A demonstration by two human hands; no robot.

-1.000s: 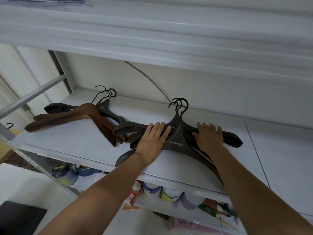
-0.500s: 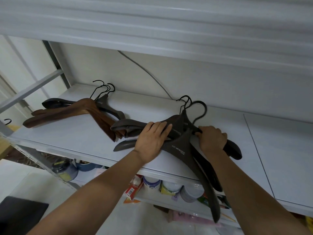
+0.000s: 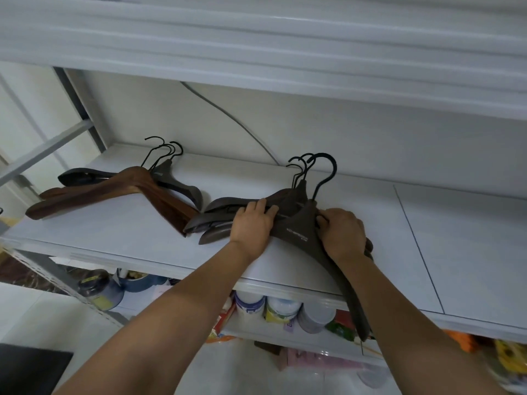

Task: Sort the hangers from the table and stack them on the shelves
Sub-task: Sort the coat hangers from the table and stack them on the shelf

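Two hanger piles, two hands, three cans.

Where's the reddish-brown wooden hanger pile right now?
In the head view, the reddish-brown wooden hangers lie at the left end of the white shelf, left of the dark grey-brown hanger stack under both hands.

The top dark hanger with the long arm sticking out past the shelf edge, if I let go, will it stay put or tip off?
It may tip: one arm of the top dark hanger overhangs the shelf edge. It looks stiff, so it would pivot whole. The right hand grips its neck and the left hand presses the pile, likely steadying it.
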